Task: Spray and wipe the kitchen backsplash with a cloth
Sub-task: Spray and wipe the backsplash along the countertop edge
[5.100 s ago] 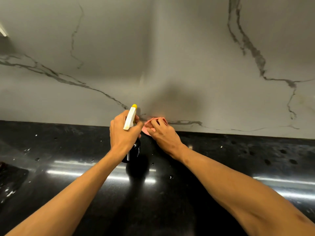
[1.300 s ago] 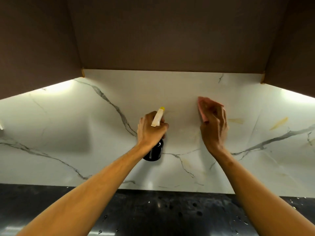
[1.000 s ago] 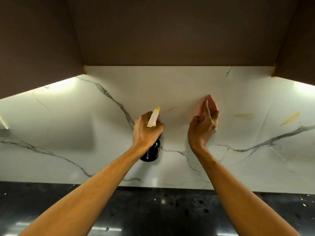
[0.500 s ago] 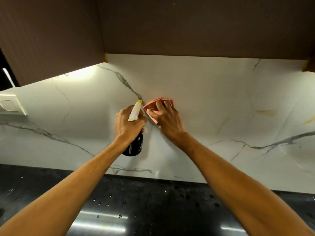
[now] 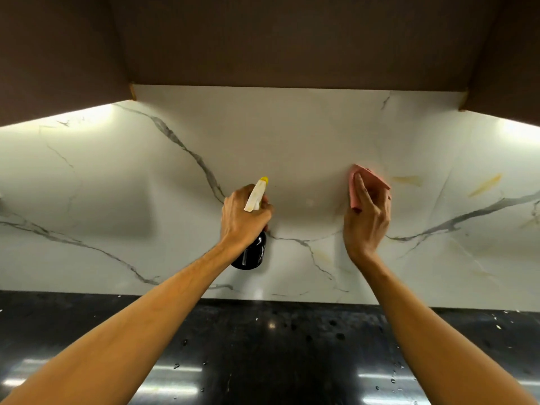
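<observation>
Right fingers [image 5: 363,194] flat over pink cloth [image 5: 377,180], against backsplash [image 5: 292,135].

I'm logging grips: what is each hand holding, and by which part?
The left hand grips the spray bottle around its neck, under the trigger head; the right hand presses the pink cloth against the backsplash, fingers laid over it.
</observation>
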